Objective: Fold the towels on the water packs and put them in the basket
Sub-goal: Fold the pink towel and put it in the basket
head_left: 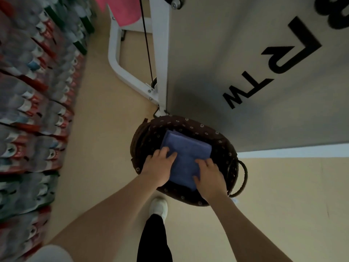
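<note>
Nearest me, at six o'clock, my white shoe [159, 206] stands on the floor just short of the basket [222, 146]. Above it my two forearms run up and inward to the hands, which meet over the basket's near half. My left hand [160, 168] lies on the blue folded towel [188, 154] at its nine o'clock edge, fingers [164, 150] loosely spread and resting on top of the cloth; whether the thumb is tucked beneath I cannot tell. My right hand [209, 176] sits at the towel's five o'clock corner, fingers bent down onto the cloth, the thumb hidden, so a true pinch is not plain.

The towel is already down inside the basket, its long axis running from about five o'clock up to eleven. It lies straight ahead of both sets of fingers, toward twelve, and both hands are equally close. I judge the letting go comes next, hands drawn back toward six.

Farther off, water packs [32, 110] line nine o'clock, and a pink towel [122, 10] hangs near twelve.
</note>
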### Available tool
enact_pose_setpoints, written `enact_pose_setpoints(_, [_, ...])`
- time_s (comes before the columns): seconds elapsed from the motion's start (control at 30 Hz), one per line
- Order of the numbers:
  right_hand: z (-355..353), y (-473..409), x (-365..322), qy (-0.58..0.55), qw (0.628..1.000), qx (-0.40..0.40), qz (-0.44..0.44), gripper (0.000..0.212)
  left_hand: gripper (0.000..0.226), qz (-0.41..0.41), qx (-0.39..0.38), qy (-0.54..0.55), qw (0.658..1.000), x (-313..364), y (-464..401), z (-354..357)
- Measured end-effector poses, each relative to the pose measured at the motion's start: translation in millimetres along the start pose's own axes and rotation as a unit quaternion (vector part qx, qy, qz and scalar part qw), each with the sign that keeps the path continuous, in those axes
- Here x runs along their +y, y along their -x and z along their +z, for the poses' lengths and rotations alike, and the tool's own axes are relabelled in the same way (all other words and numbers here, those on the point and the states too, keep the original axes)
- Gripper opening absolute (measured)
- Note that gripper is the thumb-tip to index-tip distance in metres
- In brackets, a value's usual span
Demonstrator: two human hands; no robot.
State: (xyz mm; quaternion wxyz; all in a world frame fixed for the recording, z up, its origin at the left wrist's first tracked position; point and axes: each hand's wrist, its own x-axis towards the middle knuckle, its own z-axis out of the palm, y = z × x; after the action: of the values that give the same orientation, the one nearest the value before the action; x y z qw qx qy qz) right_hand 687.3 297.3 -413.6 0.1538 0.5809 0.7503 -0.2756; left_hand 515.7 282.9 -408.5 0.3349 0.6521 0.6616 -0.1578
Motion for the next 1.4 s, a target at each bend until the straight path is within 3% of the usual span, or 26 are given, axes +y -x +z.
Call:
enact_pose_setpoints(0.1, [-17.8,0.0,-7.1,-0.068,0.997,-0.036,0.019,0.038,0.065,-0.002,-0.032,0.059,0.998,-2.8,11.4,-17.6])
enact_pose_setpoints(0.23, [-88.7,8.4,-36.1,-0.088,0.995,-0.053,-0.017,0.034,0.054,0.023,0.016,0.115,0.993,-16.6,46.6,-71.9])
enact_pose_setpoints(0.47, [-224.9,38.3,-150.8,-0.135,0.986,-0.003,-0.094,0.025,0.038,0.027,0.044,0.179,0.982,-95.6,131.9,-183.2])
enact_pose_setpoints(0.67, [-290.5,70.5,-272.9,-0.25,0.965,0.003,-0.076,0.022,0.038,-0.011,0.143,0.232,0.962,-180.9,232.0,-267.7])
enact_pose_setpoints(0.77, [-308.7,81.5,-328.9,-0.246,0.963,0.044,-0.1,0.035,0.034,-0.012,0.201,0.227,0.953,-225.1,269.7,-303.0])
enact_pose_setpoints(0.93, [-334.1,86.1,-398.6,-0.22,0.956,0.124,-0.147,0.035,0.037,-0.008,0.291,0.205,0.935,-284.9,303.1,-353.2])
enact_pose_setpoints(1.17, [-368.1,56.5,-427.1,-0.214,0.947,0.206,-0.12,0.033,0.037,0.018,0.361,0.216,0.907,-308.3,304.8,-398.7])
enact_pose_setpoints(1.4, [-408.8,-25.4,-432.5,-0.2,0.94,0.258,-0.099,0.032,0.036,0.028,0.354,0.273,0.894,-317.7,236.8,-441.0])
